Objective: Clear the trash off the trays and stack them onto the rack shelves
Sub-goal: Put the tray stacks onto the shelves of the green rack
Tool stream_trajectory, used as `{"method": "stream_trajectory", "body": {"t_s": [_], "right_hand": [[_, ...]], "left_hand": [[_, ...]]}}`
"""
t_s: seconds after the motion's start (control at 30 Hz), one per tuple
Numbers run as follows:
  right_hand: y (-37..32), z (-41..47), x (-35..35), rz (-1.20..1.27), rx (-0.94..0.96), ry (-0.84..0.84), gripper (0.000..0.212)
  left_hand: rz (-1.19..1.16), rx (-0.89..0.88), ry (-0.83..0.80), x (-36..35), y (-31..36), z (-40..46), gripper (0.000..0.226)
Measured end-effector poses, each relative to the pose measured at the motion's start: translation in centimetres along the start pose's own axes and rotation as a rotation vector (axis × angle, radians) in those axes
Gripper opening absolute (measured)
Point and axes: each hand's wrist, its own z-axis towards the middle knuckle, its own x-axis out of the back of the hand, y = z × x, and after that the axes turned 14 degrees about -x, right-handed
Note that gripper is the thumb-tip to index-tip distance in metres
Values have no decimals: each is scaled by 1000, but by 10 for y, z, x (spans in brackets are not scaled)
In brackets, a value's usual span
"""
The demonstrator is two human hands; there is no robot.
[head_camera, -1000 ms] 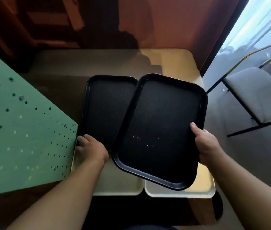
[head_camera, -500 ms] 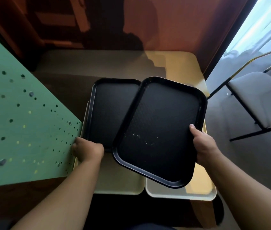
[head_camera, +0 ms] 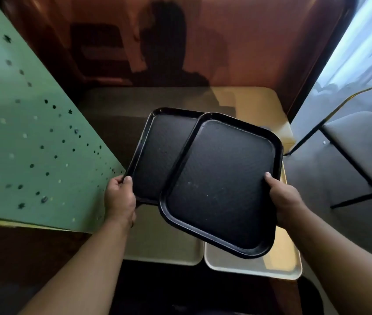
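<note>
Hovering over the table (head_camera: 255, 103) and its two cream trays (head_camera: 278, 267), both black trays overlap: right tray (head_camera: 223, 185) on top, right hand (head_camera: 282, 196) gripping its right rim; left hand (head_camera: 120, 196) pinching the left tray (head_camera: 164, 153) at its near-left corner.

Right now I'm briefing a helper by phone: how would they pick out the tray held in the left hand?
Start at the tan table against the brown wall. Two black trays overlap above the beige trays lying there. The left hand pinches the near left corner of the rear black tray, partly covered by the front black tray that the right hand holds.
</note>
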Motion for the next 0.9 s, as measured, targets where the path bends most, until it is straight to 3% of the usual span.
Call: {"method": "stream_trajectory", "body": {"t_s": [0.13,0.37,0.53,0.67,0.8,0.9], "right_hand": [[-6,-6,10,51,-20,-91,45],[-26,-26,38,30,62,-168,50],[-31,-33,60,61,151,-82,37],[-39,-38,74,38,228,-86,34],[-51,-56,79,-93,242,-44,25],[-61,-74,76,-155,263,-35,15]], "left_hand": [[-197,-13,-114,1,25,-16,11],[-234,-92,-261,-24,59,-65,14],[-336,110,-360,-36,57,-94,21],[-474,355,-569,-39,70,-108,58],[-323,152,-810,-38,98,-106,61],[-265,50,-843,-29,118,-100,61]]}}
